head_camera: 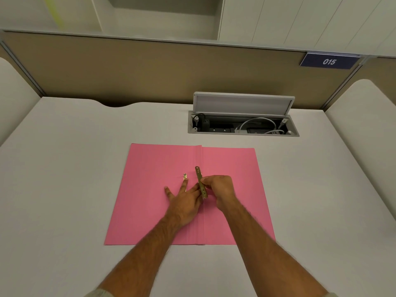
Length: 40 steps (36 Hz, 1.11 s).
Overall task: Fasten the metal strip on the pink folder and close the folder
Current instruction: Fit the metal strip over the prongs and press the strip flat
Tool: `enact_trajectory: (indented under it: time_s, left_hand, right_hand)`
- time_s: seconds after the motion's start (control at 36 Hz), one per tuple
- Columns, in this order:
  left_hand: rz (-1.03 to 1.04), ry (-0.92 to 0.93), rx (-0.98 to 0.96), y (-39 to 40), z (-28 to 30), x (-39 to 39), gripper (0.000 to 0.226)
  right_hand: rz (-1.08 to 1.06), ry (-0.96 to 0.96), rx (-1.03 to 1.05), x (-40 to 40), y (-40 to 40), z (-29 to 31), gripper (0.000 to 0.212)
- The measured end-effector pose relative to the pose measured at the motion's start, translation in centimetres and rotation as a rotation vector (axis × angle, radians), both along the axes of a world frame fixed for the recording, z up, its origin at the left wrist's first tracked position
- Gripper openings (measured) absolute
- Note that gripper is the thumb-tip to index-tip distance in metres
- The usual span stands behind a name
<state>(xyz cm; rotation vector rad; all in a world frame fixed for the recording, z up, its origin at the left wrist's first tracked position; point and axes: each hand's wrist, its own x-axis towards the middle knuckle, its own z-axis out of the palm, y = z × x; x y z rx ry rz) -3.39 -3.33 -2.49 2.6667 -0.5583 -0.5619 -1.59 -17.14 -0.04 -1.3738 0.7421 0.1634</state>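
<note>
The pink folder (150, 202) lies open and flat on the white desk, its spine crease running down the middle. A brass metal strip (199, 179) with holes stands tilted just right of the crease, pinched in my right hand (220, 189). My left hand (184, 202) rests flat on the left leaf with fingers spread, its fingertips next to a small brass prong (185, 176) that sticks up from the folder. The strip's lower end shows between my two hands.
An open cable box (243, 125) with a raised lid, plugs and white cables is sunk into the desk behind the folder. A beige partition with a blue "015" sign (329, 61) closes the back. Padded side panels flank the white desk (64, 168).
</note>
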Motion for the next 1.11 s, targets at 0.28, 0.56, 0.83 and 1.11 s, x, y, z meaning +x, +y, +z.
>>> enact_trajectory:
  time_s: [0.28, 0.56, 0.83, 1.11]
  left_hand:
    - [0.008, 0.002, -0.026, 0.1, -0.2, 0.0, 0.046]
    - [0.007, -0.001, -0.016, 0.0, -0.1, 0.0, 0.045]
    - [0.017, 0.004, -0.054, 0.2, -0.1, -0.1, 0.046]
    - [0.03, 0.099, -0.164, 1.4, -1.3, 0.1, 0.079]
  right_hand:
    - [-0.008, 0.004, -0.03, 0.1, 0.1, -0.1, 0.01]
    - [-0.011, 0.017, -0.014, 0.3, -0.1, -0.3, 0.01]
    - [0.008, 0.026, -0.073, 0.1, 0.2, -0.9, 0.007]
    - [0.031, 0.083, -0.224, 0.3, 0.7, -1.2, 0.01]
